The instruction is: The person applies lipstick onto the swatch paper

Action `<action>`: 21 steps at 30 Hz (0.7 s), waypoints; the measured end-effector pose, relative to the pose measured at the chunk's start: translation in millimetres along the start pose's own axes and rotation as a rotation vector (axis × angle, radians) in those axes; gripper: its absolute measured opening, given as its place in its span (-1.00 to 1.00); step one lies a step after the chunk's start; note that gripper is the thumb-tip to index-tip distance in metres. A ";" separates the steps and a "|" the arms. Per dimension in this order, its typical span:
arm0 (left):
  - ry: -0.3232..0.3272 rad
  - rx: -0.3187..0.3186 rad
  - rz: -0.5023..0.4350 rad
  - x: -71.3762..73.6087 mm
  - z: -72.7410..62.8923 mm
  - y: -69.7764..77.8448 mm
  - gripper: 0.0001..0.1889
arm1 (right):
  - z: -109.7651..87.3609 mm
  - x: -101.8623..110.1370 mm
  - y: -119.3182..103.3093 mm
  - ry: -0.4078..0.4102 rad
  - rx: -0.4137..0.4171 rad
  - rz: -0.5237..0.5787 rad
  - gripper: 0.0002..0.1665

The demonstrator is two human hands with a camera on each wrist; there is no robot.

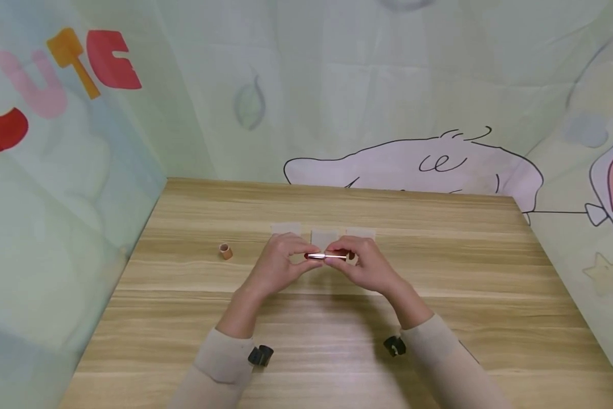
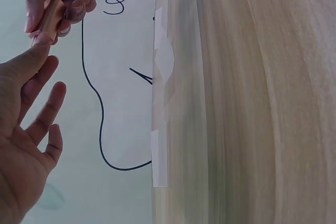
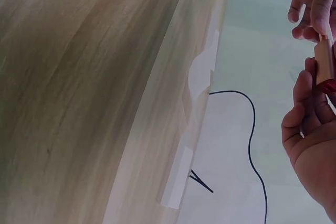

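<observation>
Table (image 1: 326, 352): wooden, beneath the middle pale square (image 1: 325, 238).
Left hand (image 1: 279, 261): pinches the tube (image 1: 317, 256) at its left end.
Right hand (image 1: 367, 266): pinches the right end.
Tube: just nearside of the square; likely light, stiff, slick; grip its sides; axis left-right, front unclear.
Copper cylinder (image 1: 226, 253): left of the square.

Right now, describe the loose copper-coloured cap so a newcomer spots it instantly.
Start with the wood-grain table, left half in the head view. Just left of the left hand sits the copper-coloured cap, a short cylinder with an open end showing. Unlike the copper-coloured tube held between that hand and the right hand, it rests on the table, untouched.
</observation>
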State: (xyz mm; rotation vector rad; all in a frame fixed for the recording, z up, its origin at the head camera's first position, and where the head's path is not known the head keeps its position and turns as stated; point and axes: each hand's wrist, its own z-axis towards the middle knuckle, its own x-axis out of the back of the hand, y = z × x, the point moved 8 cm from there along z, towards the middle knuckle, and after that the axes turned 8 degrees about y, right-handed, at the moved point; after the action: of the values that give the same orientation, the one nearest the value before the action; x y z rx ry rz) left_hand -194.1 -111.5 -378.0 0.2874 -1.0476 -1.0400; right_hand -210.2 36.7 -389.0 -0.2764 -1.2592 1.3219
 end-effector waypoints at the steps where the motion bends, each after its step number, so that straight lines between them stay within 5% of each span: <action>1: 0.007 -0.002 0.008 0.3 -0.1 -0.1 -0.81 | 0.0 -0.3 1.5 0.001 -0.027 0.014 -0.94; 11: 0.072 0.012 0.046 5.5 1.3 0.1 -0.79 | -1.5 -4.2 19.5 0.073 -0.363 0.256 -0.82; 21: 0.082 0.031 0.028 6.4 1.5 -1.6 -0.71 | -2.3 -4.6 20.9 0.209 -0.429 0.432 -0.76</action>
State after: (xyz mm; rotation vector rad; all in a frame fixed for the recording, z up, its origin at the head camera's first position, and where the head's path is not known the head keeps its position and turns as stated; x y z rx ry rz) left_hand -195.6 -117.2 -374.6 0.3375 -0.9919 -0.9796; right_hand -218.9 40.7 -408.2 -1.0113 -1.3382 1.3232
